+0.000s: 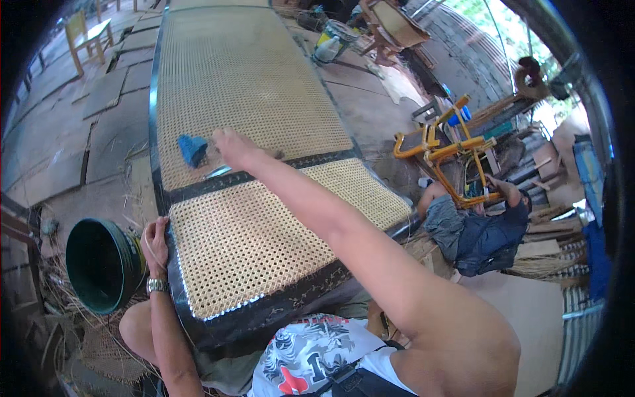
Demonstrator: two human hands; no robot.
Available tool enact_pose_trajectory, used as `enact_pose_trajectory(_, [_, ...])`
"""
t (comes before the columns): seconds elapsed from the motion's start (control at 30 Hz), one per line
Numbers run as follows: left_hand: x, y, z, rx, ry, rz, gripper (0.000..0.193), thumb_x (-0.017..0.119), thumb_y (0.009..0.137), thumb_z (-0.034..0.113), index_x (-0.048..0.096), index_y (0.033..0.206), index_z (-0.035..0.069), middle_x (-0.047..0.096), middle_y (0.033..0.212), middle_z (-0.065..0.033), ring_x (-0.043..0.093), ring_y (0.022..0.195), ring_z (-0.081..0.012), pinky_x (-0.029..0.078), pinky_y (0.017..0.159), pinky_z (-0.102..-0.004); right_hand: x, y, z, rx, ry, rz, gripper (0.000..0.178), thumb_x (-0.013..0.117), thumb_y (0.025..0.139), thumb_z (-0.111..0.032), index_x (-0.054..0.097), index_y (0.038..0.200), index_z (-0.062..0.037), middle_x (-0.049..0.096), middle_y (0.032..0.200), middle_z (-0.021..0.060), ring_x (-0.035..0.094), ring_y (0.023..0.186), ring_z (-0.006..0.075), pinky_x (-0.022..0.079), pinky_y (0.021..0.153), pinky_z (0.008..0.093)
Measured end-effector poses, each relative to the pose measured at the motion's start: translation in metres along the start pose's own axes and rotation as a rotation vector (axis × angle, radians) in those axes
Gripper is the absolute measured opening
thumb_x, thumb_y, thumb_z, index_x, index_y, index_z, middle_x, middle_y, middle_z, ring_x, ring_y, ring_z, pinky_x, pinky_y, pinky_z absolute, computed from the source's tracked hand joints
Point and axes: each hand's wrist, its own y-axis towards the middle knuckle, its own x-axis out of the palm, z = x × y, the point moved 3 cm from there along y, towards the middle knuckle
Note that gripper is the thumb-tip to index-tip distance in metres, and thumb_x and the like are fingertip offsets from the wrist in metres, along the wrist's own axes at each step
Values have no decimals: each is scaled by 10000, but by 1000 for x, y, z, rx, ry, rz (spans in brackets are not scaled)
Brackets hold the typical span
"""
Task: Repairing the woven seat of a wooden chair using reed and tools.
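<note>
A long woven cane panel (251,79) in a dark frame stretches away from my lap, split by a dark crossbar (317,159). The near section (264,231) has a coarser, open weave. My left hand (155,245) is closed at the frame's left edge, its fingertips against the dark border; a thin pale strand seems to cross the fingers. Over the panel just beyond the crossbar, my right hand (233,149) is closed, and what it holds is hidden. Beside it lie a crumpled blue cloth (192,150) and a shiny metal tool (218,172), partly covered.
A dark green bucket (99,264) stands left of my left arm. At right a person (483,228) sits on the ground with a yellowish wooden chair frame (456,155). A small chair (87,41) stands far left, another bucket (337,40) beyond the panel. Loose cane strands litter the floor.
</note>
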Motion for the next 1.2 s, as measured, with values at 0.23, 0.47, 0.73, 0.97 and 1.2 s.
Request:
enact_pose_trajectory(0.23, [0,-7,14,19,-7,-55,253,719,960,221,719,1088,4,725,1027,-62,637,920,-119,493,846,-259,19,25,33,39,-44,110,351,611,949,-198,547,1267,-61,584,1268,209,578,1176,379,481,1010,467])
enact_pose_trajectory(0.47, [-2,-9,11,43,-13,-81,186,704,944,113,722,1101,15,717,1036,-49,635,949,-115,494,884,-264,35,-60,45,184,-45,42,363,616,947,-248,585,1242,-38,587,1244,215,571,1159,422,478,1015,486])
enact_pose_trajectory(0.73, [2,-12,8,172,54,62,166,748,919,136,741,1054,38,731,905,-18,600,772,-59,494,730,-227,50,-85,56,164,-28,223,273,642,919,-168,572,1147,-35,577,1177,201,588,1106,391,519,903,489])
enact_pose_trajectory(0.97, [2,-18,21,94,137,121,164,768,903,149,738,1025,44,549,705,41,452,646,-53,406,603,-223,58,-37,76,252,-428,87,246,689,870,-182,649,1068,-40,662,1089,206,623,1041,385,533,880,488])
enact_pose_trajectory(1.2, [1,-19,23,102,179,136,140,751,912,176,714,1010,83,629,700,-40,531,643,-72,456,598,-263,44,-37,55,236,-204,299,278,537,991,-249,629,1083,-4,695,969,187,681,917,388,538,755,500])
